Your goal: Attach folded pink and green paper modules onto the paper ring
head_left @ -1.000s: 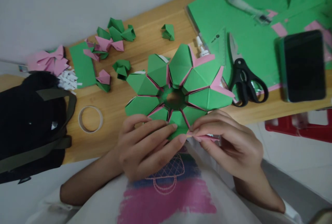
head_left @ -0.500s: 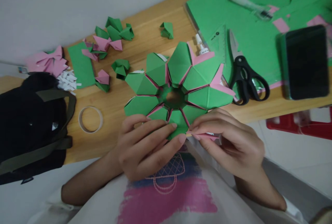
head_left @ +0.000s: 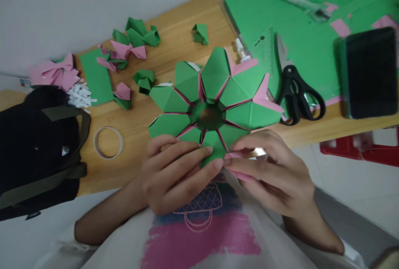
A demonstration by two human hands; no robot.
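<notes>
A ring of folded green and pink paper pieces, a paper flower (head_left: 247, 84), is held over the table's near edge, with a round hole at its centre. My left hand (head_left: 177, 173) is closed on its near left side, thumb and fingers pressing a green petal. At the near right petal, my right hand (head_left: 274, 169) grips a pink folded paper piece (head_left: 240, 174) that sits against the ring's edge. Part of this pink piece is hidden by the fingers. Two pink V-shaped tips (head_left: 264, 94) stick out on the ring's far right.
Black-handled scissors (head_left: 296, 90), a phone (head_left: 369, 74) and a clear set square (head_left: 264, 51) lie at the right by green paper sheets (head_left: 249, 7). Several folded paper pieces (head_left: 137, 32), a tape roll (head_left: 108, 142) and a black bag (head_left: 40, 148) are at left. A glue bottle (head_left: 241, 51) lies behind the ring.
My right-hand fingers have shifted around the pink piece, whose flaps now look spread apart at the ring's edge. My left hand keeps its hold in nearly the same place.
</notes>
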